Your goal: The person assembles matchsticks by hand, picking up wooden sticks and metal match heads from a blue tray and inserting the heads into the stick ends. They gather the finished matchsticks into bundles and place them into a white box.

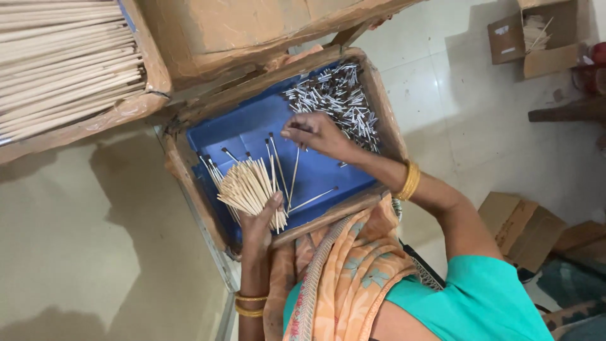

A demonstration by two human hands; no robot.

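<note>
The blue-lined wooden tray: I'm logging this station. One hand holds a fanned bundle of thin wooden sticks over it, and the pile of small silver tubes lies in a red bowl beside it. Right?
Not quite. In the head view the pile of small silver tubes lies inside the blue-lined wooden tray itself, not in a red bowl. The left hand does hold the fanned bundle of thin wooden sticks over it.

We gripped a fanned bundle of thin wooden sticks [247,187] in our left hand [260,222] at the blue tray's [243,129] near edge; our right hand [314,131] pinched one from the metal-tipped pile [338,95] at its far corner.
</note>
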